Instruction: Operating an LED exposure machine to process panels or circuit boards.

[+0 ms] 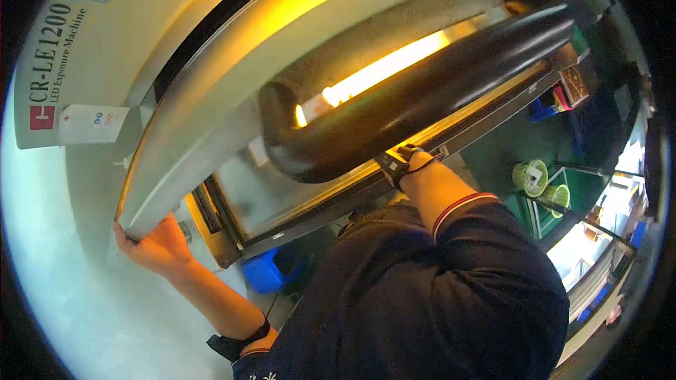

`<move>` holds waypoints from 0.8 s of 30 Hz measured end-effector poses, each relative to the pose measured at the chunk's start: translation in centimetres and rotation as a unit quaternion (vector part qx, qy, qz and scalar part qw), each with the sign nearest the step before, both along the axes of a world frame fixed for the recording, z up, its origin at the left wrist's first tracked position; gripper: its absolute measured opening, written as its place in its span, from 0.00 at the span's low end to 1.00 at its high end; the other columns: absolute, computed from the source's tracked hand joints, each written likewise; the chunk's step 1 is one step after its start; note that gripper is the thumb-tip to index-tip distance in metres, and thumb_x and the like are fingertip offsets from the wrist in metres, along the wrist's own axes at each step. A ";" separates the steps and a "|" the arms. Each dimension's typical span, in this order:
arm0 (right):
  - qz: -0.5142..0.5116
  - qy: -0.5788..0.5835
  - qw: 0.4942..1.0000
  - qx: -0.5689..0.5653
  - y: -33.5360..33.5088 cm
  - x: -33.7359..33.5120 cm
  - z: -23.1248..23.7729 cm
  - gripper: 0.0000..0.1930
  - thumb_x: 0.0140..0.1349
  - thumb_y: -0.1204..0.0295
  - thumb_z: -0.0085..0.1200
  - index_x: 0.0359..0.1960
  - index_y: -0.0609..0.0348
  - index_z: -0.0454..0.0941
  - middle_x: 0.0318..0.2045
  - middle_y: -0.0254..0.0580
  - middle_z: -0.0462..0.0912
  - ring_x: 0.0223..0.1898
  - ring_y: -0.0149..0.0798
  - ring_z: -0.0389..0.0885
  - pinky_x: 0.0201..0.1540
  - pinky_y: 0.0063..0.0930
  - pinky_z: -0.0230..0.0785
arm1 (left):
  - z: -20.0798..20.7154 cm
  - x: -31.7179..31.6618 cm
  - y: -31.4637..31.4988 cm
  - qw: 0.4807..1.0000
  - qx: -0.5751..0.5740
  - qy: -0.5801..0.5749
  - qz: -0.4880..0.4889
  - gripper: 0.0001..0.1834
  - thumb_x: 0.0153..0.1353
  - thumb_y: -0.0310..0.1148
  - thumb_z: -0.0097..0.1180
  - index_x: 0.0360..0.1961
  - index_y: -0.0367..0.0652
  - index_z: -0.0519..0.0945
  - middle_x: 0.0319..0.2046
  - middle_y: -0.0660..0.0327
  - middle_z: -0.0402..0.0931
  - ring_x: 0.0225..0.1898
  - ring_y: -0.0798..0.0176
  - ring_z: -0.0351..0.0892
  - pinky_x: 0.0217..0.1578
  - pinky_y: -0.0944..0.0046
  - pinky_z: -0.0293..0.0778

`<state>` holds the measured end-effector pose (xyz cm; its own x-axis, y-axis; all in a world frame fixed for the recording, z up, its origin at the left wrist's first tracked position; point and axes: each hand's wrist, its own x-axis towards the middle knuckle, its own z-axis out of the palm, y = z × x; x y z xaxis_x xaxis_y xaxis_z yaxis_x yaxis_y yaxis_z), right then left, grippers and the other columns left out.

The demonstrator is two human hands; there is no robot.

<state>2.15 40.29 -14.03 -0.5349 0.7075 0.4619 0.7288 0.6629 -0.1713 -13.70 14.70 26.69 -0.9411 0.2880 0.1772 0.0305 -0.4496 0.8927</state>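
Observation:
My left hand [156, 246] is closed around the lower left corner of the machine's pale, curved lid [211, 109], thumb on the outer side. Under the lid hangs a long glossy black padded piece [422, 102], with bright yellow-white light glowing behind it. Below lies a flat glass bed [264, 204] in a dark metal frame [310, 222]. My right hand [410, 151] is at the frame's front edge, partly covered by a dark strapped item on the wrist. Its fingers are mostly hidden, so their grip does not show.
A blue bin [263, 271] stands below the frame's left corner. Off to the right, green baskets [529, 177] sit by a metal rack [539, 218] over a green floor. Small boxes [574, 86] are at the frame's far right end. A pale machine panel [77, 190] rises on the left.

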 end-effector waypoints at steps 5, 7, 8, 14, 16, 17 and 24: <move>-0.106 0.001 0.986 0.125 5.3 1.9 -5.0 0.37 0.52 0.45 0.65 0.55 0.59 0.71 0.57 0.55 0.70 0.60 0.54 0.69 0.60 0.51 0.63 | 2.2 0.5 3.5 0.999 0.003 -0.013 0.029 0.34 0.68 0.43 0.47 0.69 0.33 0.58 0.66 0.43 0.62 0.68 0.40 0.61 0.68 0.38 0.58; -0.029 0.072 0.987 -0.139 6.2 2.4 -5.0 0.44 0.44 0.38 0.67 0.55 0.58 0.70 0.53 0.54 0.72 0.56 0.51 0.72 0.57 0.50 0.67 | 2.3 -1.6 2.3 0.999 0.031 -0.005 -0.028 0.36 0.68 0.44 0.48 0.70 0.34 0.56 0.67 0.41 0.60 0.69 0.38 0.59 0.69 0.36 0.55; -0.059 -0.110 0.974 -0.189 4.5 1.7 0.7 0.47 0.42 0.37 0.68 0.58 0.56 0.68 0.54 0.53 0.72 0.57 0.50 0.71 0.58 0.50 0.66 | 2.1 -2.7 0.8 0.996 0.060 0.009 -0.072 0.38 0.68 0.44 0.49 0.71 0.34 0.54 0.68 0.39 0.58 0.70 0.37 0.56 0.70 0.35 0.52; -0.220 -0.134 0.882 -0.395 3.2 4.0 5.9 0.49 0.38 0.41 0.73 0.61 0.54 0.69 0.56 0.52 0.76 0.60 0.48 0.74 0.59 0.46 0.69 | 2.2 -2.4 2.1 0.987 0.085 0.006 -0.135 0.34 0.70 0.45 0.48 0.71 0.38 0.56 0.69 0.46 0.57 0.70 0.42 0.57 0.70 0.39 0.54; -0.181 -0.170 0.825 -0.508 2.5 5.5 8.0 0.42 0.36 0.39 0.72 0.52 0.50 0.79 0.52 0.45 0.81 0.55 0.44 0.80 0.56 0.41 0.72 | 1.4 -3.1 1.7 0.982 0.101 0.005 -0.158 0.34 0.70 0.45 0.47 0.71 0.38 0.56 0.70 0.46 0.55 0.71 0.41 0.55 0.71 0.38 0.51; -0.186 -0.141 0.820 -0.522 2.1 6.7 6.6 0.36 0.35 0.37 0.70 0.43 0.48 0.85 0.47 0.41 0.85 0.50 0.42 0.83 0.52 0.38 0.75 | 0.1 -3.3 1.2 0.968 0.127 0.037 -0.212 0.34 0.70 0.47 0.47 0.71 0.40 0.57 0.71 0.47 0.54 0.72 0.40 0.52 0.72 0.37 0.48; -0.254 0.225 0.785 -0.519 -14.4 23.3 5.2 0.29 0.50 0.49 0.69 0.44 0.62 0.84 0.39 0.47 0.87 0.39 0.43 0.84 0.45 0.39 0.75 | -7.3 -6.4 1.1 0.899 0.120 0.259 -0.333 0.36 0.69 0.55 0.44 0.71 0.48 0.59 0.74 0.48 0.46 0.74 0.35 0.41 0.70 0.25 0.38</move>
<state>25.49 25.93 -8.88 -0.0108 0.8962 -0.4434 0.5654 -0.3603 -0.7420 -20.12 15.76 19.35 -0.3483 0.6515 0.6740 0.0675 -0.6997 0.7112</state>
